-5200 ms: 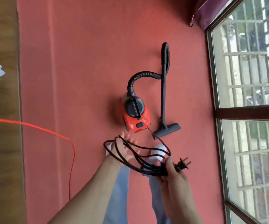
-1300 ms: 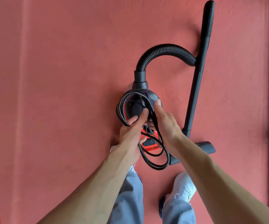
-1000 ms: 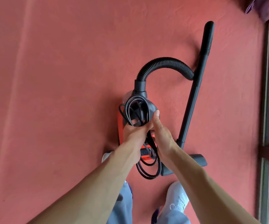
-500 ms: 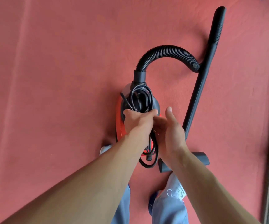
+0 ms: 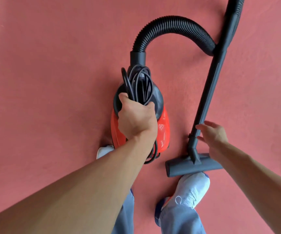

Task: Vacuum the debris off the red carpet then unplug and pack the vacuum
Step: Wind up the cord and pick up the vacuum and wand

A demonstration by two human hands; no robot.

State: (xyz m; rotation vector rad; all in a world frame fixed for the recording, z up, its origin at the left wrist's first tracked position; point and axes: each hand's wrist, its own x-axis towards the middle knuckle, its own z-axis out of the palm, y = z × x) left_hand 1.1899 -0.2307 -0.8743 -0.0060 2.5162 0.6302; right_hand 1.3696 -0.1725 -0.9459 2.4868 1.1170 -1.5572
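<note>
**Cord bundled, wand next**

On the carpet (image 5: 43,98), the left hand (image 5: 137,119) is clamped around the coiled cord (image 5: 137,83), pressing the bundle down against the top of the vacuum (image 5: 163,127); whether it also grips the carry handle under the loops I cannot tell. A few loops hang out below the wrist, down the rear of the red body. From the front of the body the hose (image 5: 173,24) arches over to the right and joins the wand (image 5: 210,86).

The wand runs on a long slant, its handle end far away at the upper right and its floor head (image 5: 193,164) close in, just ahead of the shoe (image 5: 192,190). The right hand (image 5: 212,134) is spread open, holding nothing, fingers pointing left, just beside the wand's lower end, above the head. It is plainly the nearer hand; the wand lies immediately to its left. I would judge the vacuuming and unplugging done and the packing under way, with a short leftward reach enough to close on the tube.
</note>
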